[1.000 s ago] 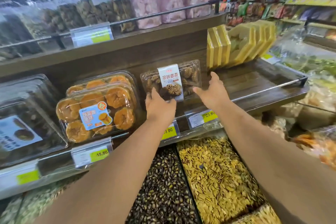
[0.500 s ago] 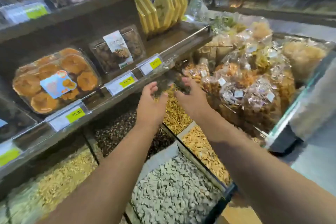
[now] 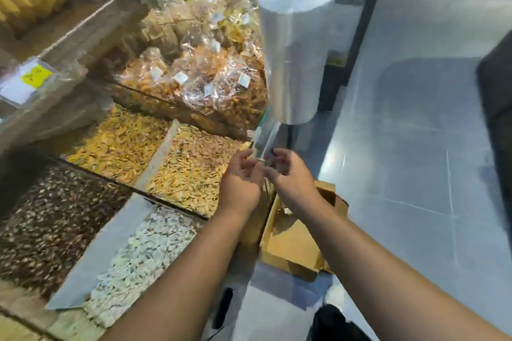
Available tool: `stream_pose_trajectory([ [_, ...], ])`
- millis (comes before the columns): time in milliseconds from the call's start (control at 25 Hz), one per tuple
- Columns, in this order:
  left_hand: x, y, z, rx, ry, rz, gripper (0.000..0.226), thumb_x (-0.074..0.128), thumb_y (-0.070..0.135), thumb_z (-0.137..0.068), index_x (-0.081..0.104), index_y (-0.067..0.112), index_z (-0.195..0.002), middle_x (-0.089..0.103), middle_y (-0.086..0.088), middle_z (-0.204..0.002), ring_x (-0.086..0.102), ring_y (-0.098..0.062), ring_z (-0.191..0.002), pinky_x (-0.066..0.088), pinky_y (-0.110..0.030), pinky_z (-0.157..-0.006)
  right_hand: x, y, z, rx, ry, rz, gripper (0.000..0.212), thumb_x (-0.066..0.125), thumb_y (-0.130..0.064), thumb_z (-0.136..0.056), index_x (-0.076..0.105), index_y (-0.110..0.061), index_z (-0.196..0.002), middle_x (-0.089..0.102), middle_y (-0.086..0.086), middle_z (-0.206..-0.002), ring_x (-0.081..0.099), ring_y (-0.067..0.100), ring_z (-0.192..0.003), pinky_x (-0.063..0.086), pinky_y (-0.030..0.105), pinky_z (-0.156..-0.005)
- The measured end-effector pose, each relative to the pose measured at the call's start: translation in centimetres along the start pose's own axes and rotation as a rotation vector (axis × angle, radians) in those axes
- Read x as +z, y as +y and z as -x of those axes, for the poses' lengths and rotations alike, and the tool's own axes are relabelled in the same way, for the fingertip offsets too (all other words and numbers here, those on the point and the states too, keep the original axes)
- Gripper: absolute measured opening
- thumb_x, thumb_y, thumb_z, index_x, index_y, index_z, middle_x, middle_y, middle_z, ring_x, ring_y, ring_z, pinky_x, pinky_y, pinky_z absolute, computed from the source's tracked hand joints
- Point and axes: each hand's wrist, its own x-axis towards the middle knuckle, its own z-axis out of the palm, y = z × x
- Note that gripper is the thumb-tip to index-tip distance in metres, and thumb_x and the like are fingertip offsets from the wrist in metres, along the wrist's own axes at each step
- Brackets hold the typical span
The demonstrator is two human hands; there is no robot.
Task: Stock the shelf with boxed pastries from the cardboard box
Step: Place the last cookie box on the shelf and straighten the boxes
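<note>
An open brown cardboard box (image 3: 293, 241) sits on the grey floor beside the display counter, partly behind my right forearm; I cannot make out its contents. My left hand (image 3: 241, 183) and my right hand (image 3: 291, 177) hang close together above the box, fingers loosely curled and apart, holding nothing. The wooden shelf (image 3: 91, 30) runs along the upper left with a yellow price tag (image 3: 30, 79) on its rail. No boxed pastries are in view.
Bins of seeds lie left of my hands: yellow (image 3: 188, 169), dark (image 3: 52, 219), white (image 3: 144, 255). Clear bags of snacks (image 3: 205, 75) pile behind them. A large roll of plastic bags (image 3: 293, 47) stands at the counter corner. Grey floor (image 3: 415, 147) spreads right.
My view has swung right and down from the shelf with its pastry boxes. Both hands left the cookie box on the shelf and dropped over the cardboard box.
</note>
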Motion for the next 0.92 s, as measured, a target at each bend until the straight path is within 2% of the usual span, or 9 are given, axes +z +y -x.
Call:
stream_pose_trajectory([
  [40,2.2,-0.3,-0.1,-0.008,-0.024,-0.012,0.031,0.061,0.01,-0.093,0.055,0.014,-0.123,0.062,0.005,-0.095,0.061,-0.011,-0.087,0.043,-0.003,-0.069,-1.4,1.3,-0.4,0.026,0.02,-0.005,0.045,0.067,-0.02,-0.09,0.051,-0.017,-0.132,0.057,0.003,-0.127,0.055,0.011,-0.1,0.045,0.017,-0.08],
  [120,7.1,-1.0,-0.6,-0.054,-0.102,-0.052,0.03,0.061,0.014,-0.093,0.056,0.016,-0.122,0.064,0.0,-0.101,0.063,-0.016,-0.095,0.047,-0.015,-0.081,-5.0,4.5,-1.6,0.094,0.045,-0.016,0.047,0.067,-0.022,-0.09,0.05,-0.019,-0.133,0.056,0.003,-0.127,0.054,0.007,-0.09,0.043,0.014,-0.075],
  [240,13.2,-1.7,-2.2,-0.099,-0.207,-0.158,0.03,0.058,0.02,-0.095,0.057,0.019,-0.125,0.065,0.001,-0.107,0.062,-0.013,-0.096,0.048,-0.027,-0.091,-9.6,9.5,-3.9,0.197,-0.006,0.006,0.051,0.066,-0.027,-0.09,0.045,-0.023,-0.137,0.053,0.002,-0.134,0.056,0.017,-0.112,0.048,0.024,-0.086],
  [360,17.0,-2.8,-4.3,-0.117,-0.239,-0.227,0.032,0.058,0.024,-0.096,0.056,0.019,-0.127,0.063,0.003,-0.106,0.061,-0.013,-0.099,0.047,-0.027,-0.089,-12.1,13.4,-6.3,0.27,-0.036,0.013,0.049,0.066,-0.028,-0.09,0.045,-0.028,-0.135,0.051,0.003,-0.138,0.055,0.022,-0.117,0.05,0.027,-0.085],
  [520,22.2,-7.4,-8.4,-0.191,-0.304,-0.3,0.035,0.063,0.023,-0.093,0.054,0.02,-0.127,0.061,0.002,-0.113,0.058,-0.008,-0.098,0.043,-0.019,-0.082,-12.9,19.7,-11.4,0.361,-0.031,0.058,0.055,0.065,-0.036,-0.089,0.044,-0.025,-0.139,0.046,0.007,-0.141,0.051,0.025,-0.123,0.043,0.035,-0.101],
  [680,26.5,-15.5,-12.5,-0.186,-0.401,-0.46,0.042,0.066,0.024,-0.092,0.054,0.018,-0.131,0.062,0.003,-0.117,0.058,-0.007,-0.1,0.043,-0.01,-0.077,-10.7,27.6,-17.4,0.415,-0.023,0.043,0.057,0.064,-0.037,-0.09,0.042,-0.025,-0.141,0.046,0.008,-0.141,0.051,0.026,-0.123,0.044,0.04,-0.104],
  [800,29.1,-24.5,-15.4,-0.223,-0.459,-0.564,0.049,0.068,0.029,-0.089,0.051,0.02,-0.134,0.061,-0.003,-0.13,0.06,-0.016,-0.112,0.05,-0.028,-0.095,-8.2,34.5,-21.4,0.465,0.041,-0.013,0.054,0.065,-0.037,-0.089,0.045,-0.022,-0.138,0.05,0.009,-0.138,0.053,0.026,-0.12,0.045,0.038,-0.101],
  [920,31.0,-33.0,-18.1,-0.262,-0.481,-0.637,0.054,0.068,0.03,-0.089,0.048,0.02,-0.138,0.056,-0.004,-0.135,0.056,-0.017,-0.118,0.046,-0.027,-0.095,-5.0,41.7,-24.2,0.488,0.029,-0.031,0.055,0.065,-0.036,-0.09,0.044,-0.021,-0.139,0.049,0.008,-0.139,0.052,0.024,-0.122,0.043,0.035,-0.1],
])
